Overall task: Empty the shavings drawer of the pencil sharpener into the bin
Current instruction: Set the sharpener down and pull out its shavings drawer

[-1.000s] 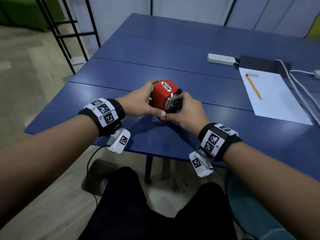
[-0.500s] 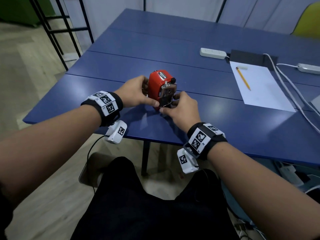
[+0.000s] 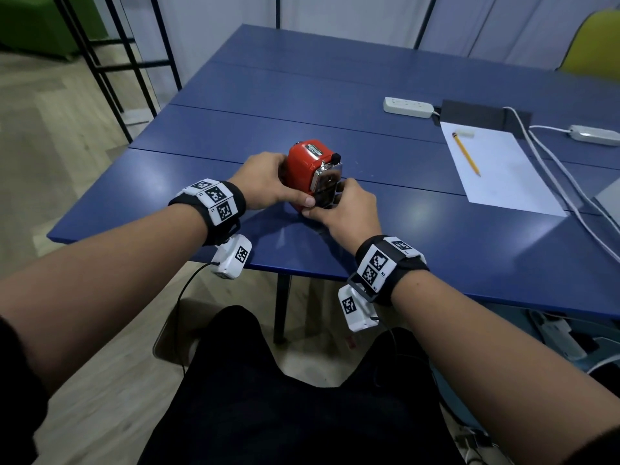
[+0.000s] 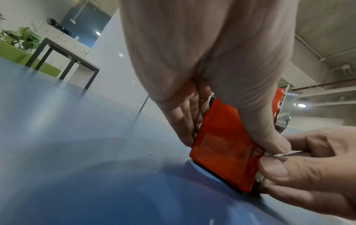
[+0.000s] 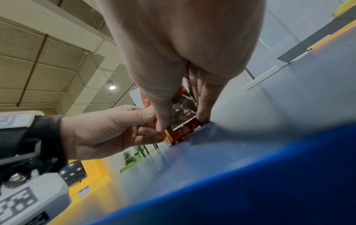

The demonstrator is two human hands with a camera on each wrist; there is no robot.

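Pencil (image 3: 465, 158) on paper (image 3: 496, 169)

Both forearms reach forward, left grip (image 3: 265, 182) and right grip (image 3: 342, 209) curled (thumbs touching).

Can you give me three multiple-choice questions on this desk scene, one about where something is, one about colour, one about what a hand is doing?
1. Where does the pencil lie?
A. On the sheet of paper
B. On the floor
C. Inside the sharpener

2. What colour is the pencil sharpener?
A. Green
B. Red
C. White

3. What is the left hand doing?
A. Resting flat on the table
B. Holding the pencil
C. Gripping the sharpener's body

Answers:
1. A, the pencil lies on the white sheet, off to the right.
2. B, its casing is red in all views.
3. C, thumb and fingers clasp its sides while the right hand pinches its front.
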